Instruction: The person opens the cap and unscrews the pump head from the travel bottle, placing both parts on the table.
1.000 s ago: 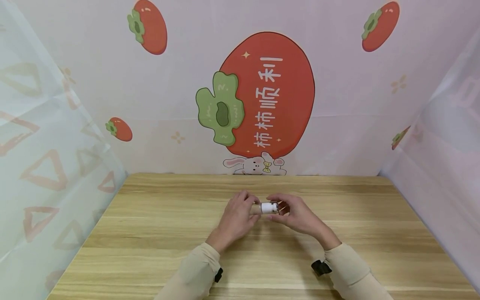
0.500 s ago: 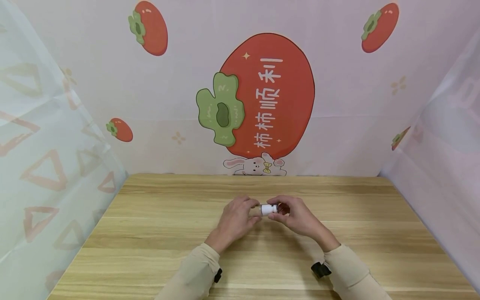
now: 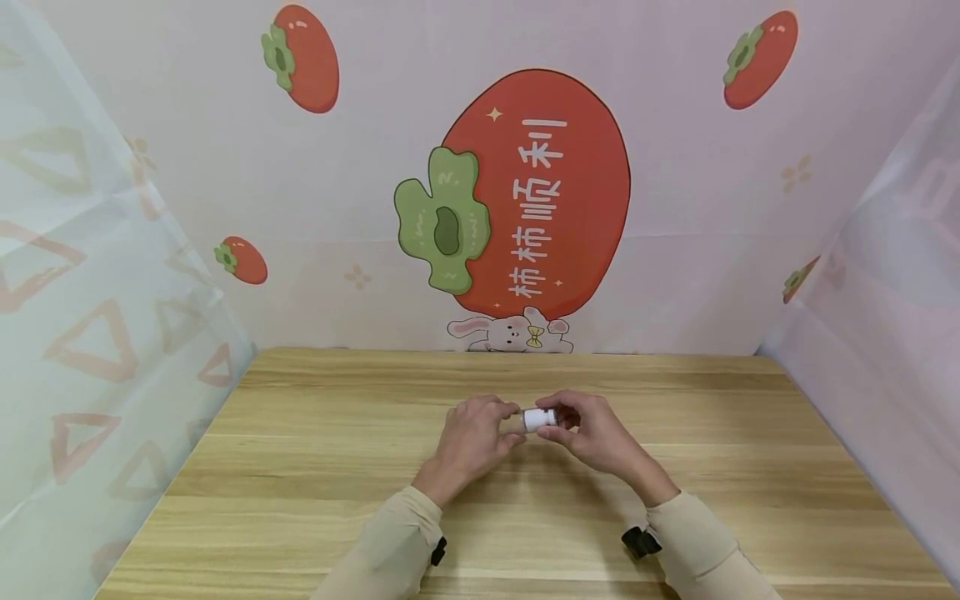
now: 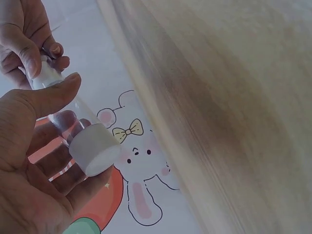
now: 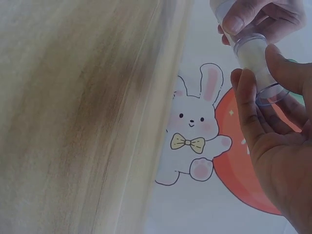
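A small cylindrical bottle (image 3: 538, 419) lies sideways between both hands above the table. It has a clear body, a white base (image 4: 95, 150) and a white upper part (image 5: 253, 56) with a clear cover (image 5: 272, 95) at the right end. My left hand (image 3: 472, 439) holds the body, thumb across it and fingers underneath, as the left wrist view shows. My right hand (image 3: 597, 431) pinches the clear-covered end between thumb and fingers. In the head view the left fingers hide the base.
A wood-grain table (image 3: 300, 467) spreads beneath the hands. Behind it stands a pale backdrop (image 3: 675, 283) printed with persimmons and a rabbit. Pale sheets (image 3: 142, 333) flank the table on both sides. Dark straps (image 3: 641, 542) sit at the sleeves.
The right fingers and thumb have drawn closer around the bottle's right end. My left hand has turned slightly on the body. The bottle stays in nearly the same place.
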The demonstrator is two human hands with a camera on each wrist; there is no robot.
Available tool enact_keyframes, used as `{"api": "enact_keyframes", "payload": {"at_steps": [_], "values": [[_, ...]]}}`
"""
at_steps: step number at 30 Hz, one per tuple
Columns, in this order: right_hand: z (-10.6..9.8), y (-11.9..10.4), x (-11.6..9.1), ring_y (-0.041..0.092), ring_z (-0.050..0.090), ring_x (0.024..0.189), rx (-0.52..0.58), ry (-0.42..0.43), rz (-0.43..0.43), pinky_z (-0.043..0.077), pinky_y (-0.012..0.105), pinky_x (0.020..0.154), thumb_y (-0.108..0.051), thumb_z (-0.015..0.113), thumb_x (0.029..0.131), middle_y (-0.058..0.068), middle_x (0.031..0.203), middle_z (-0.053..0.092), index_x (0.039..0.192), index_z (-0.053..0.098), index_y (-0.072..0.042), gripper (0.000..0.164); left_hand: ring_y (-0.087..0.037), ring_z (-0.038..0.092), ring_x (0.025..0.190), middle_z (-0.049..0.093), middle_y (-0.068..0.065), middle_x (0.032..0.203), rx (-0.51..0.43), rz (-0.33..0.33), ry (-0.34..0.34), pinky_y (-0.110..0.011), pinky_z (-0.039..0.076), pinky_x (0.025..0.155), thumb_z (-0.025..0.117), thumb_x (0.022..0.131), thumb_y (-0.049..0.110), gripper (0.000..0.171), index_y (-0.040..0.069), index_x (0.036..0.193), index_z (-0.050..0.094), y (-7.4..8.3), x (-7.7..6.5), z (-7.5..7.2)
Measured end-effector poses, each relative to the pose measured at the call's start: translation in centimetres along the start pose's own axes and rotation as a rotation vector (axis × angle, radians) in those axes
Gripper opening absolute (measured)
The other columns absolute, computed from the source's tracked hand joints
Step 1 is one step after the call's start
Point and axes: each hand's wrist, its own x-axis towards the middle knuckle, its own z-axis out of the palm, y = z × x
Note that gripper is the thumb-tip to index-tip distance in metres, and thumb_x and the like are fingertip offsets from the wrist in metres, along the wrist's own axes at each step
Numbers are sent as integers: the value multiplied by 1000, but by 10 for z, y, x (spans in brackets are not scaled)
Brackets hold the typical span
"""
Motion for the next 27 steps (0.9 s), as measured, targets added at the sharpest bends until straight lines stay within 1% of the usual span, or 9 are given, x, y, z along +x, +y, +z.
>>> {"api": "enact_keyframes", "payload": {"at_steps": [3,6,9,11,13,15,19,22,27], "values": [[1,-1,-1,11,62,75,-16,12,4,55,27,67,-10,79,88,0,94,70,114,71,-3,28,-13,65,70,75,-2,92,16,7,0,-27,48,55,86,82,33,33,14,108,80,0,0,-1],[1,-2,-2,11,62,75,-36,25,12,56,27,67,-9,80,87,-1,94,70,114,72,-4,28,-9,56,62,73,-1,86,20,14,2,-24,43,51,86,81,33,32,14,107,80,1,0,-1],[1,-3,-2,11,62,75,-56,39,11,56,27,67,-9,81,86,-2,95,70,113,73,-5,29,-6,48,58,71,0,81,22,22,8,-22,38,49,87,81,34,32,14,106,80,1,1,-2],[0,-4,-2,11,61,75,-61,48,4,55,28,67,-9,82,86,-2,95,71,113,73,-5,29,-6,46,56,70,0,79,26,26,10,-22,37,48,87,81,34,32,14,106,80,1,1,-2],[0,-5,-2,11,61,75,-62,50,0,55,28,67,-8,82,86,-1,95,71,113,73,-5,29,-7,48,57,72,0,82,30,27,10,-22,38,48,87,81,34,32,14,106,80,2,1,-3],[-1,-5,-2,11,62,75,-54,47,-5,56,28,67,-8,81,86,-1,96,71,113,73,-4,29,-9,55,61,74,-1,86,38,27,10,-23,43,50,86,82,33,33,14,107,80,2,1,-3],[-3,-7,-2,12,63,77,-40,30,-11,56,29,67,-7,80,86,1,97,71,113,72,-3,28,-17,70,77,76,-4,98,29,29,8,-31,54,59,87,82,30,34,12,110,79,2,1,-4],[-4,-7,-2,12,63,77,-37,19,-12,56,29,68,-7,80,87,1,98,71,114,72,-2,28,-21,72,84,76,-5,102,12,33,6,-35,57,64,87,82,27,34,11,111,78,2,1,-4],[-4,-7,-1,12,63,78,-32,6,-16,56,28,68,-6,79,87,2,99,72,114,73,-2,28,-22,73,86,76,-5,103,8,42,9,-36,58,66,87,82,25,33,10,111,78,3,1,-4]]}}
